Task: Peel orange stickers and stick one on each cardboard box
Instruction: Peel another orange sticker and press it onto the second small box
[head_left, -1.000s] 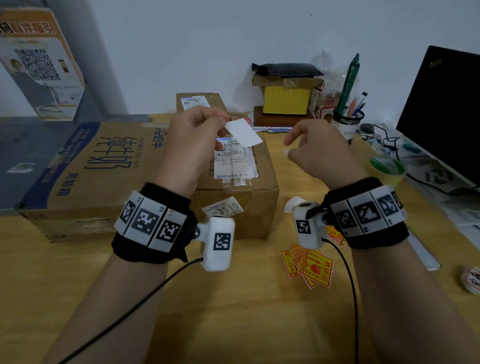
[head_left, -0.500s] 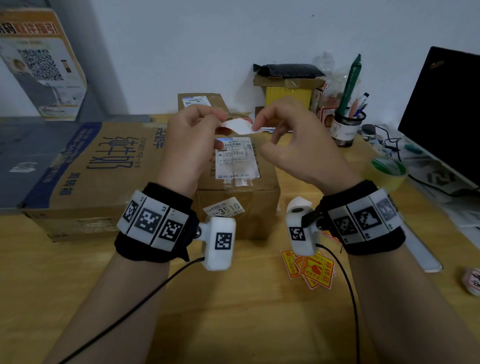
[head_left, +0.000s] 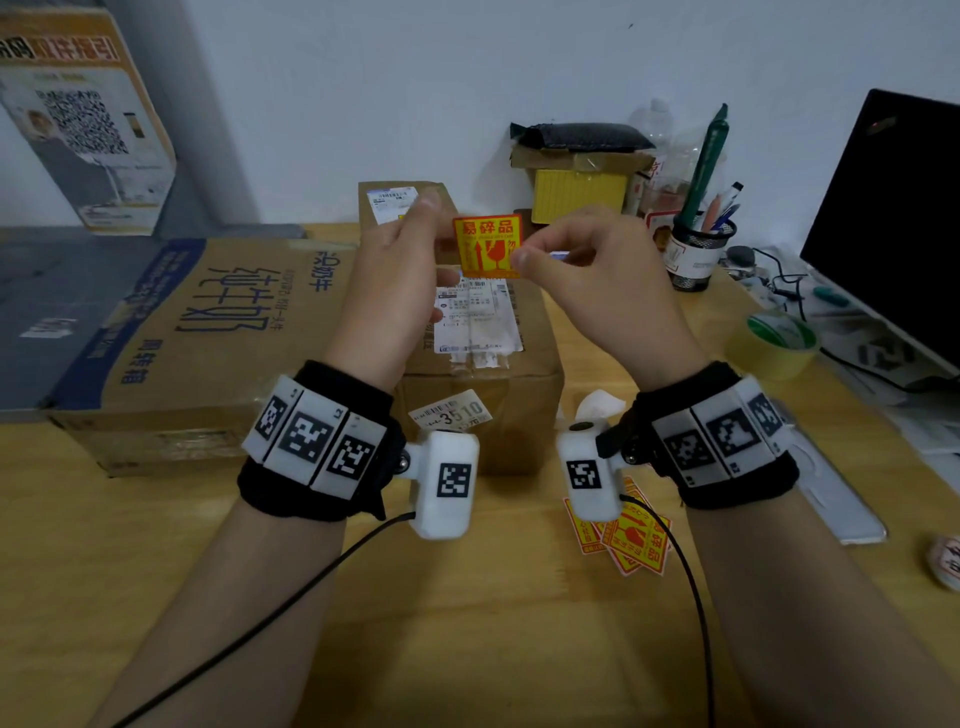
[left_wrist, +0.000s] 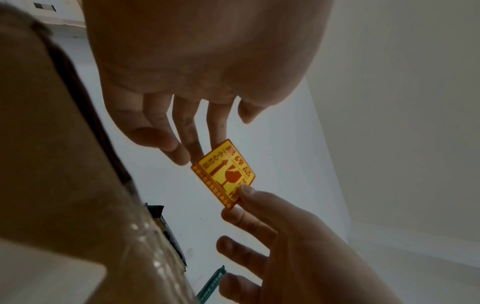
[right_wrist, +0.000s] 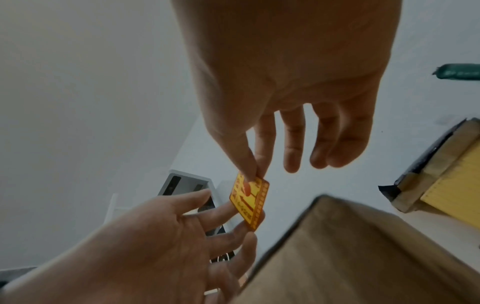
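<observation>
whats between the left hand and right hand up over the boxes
One orange sticker, pinched by the left hand and right hand at opposite edges; clearest in the head view.

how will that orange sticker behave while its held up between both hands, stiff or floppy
The orange sticker looks thin, light shows through it, so it is probably floppy and very light. Pinched by the left hand and right hand it stays flat; released, it would likely curl.

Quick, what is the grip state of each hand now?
Left hand: pinches the orange sticker at its left edge.
Right hand: pinches the same sticker at its right edge.
</observation>
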